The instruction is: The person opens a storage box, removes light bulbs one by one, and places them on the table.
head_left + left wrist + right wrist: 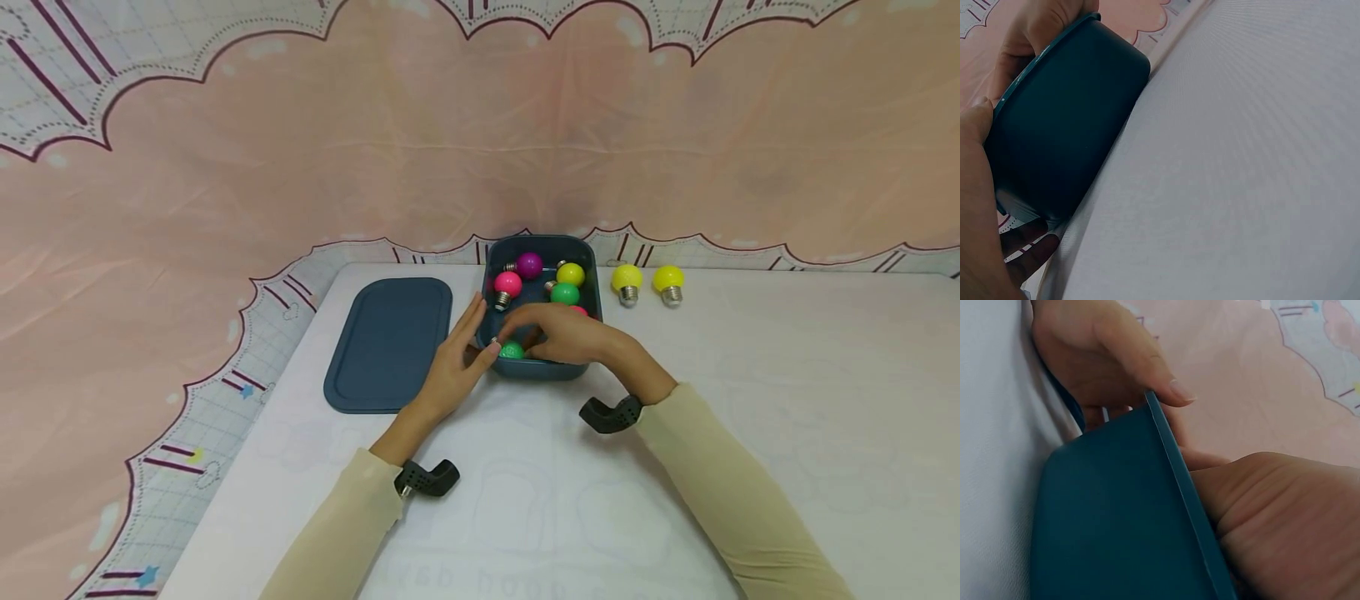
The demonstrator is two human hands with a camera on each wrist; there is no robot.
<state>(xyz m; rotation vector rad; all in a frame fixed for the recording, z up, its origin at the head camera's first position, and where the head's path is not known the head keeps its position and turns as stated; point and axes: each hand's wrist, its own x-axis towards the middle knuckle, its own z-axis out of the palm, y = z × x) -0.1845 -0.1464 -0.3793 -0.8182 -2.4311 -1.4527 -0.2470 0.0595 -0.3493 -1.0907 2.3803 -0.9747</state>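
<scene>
A dark blue plastic box holds several coloured light bulbs. Inside it lie a purple bulb, a pink bulb, a yellow bulb and a green bulb; a second pink bulb is mostly hidden by my right hand. That hand reaches over the front rim, its fingers curled round another green bulb in the near left corner. My left hand rests along the box's left side, fingers fairly straight, thumb at the rim. Both wrist views show the box's outer wall.
A dark blue lid lies flat on the white table left of the box. Two yellow bulbs stand to its right, metal bases toward me. A patterned pink cloth hangs behind.
</scene>
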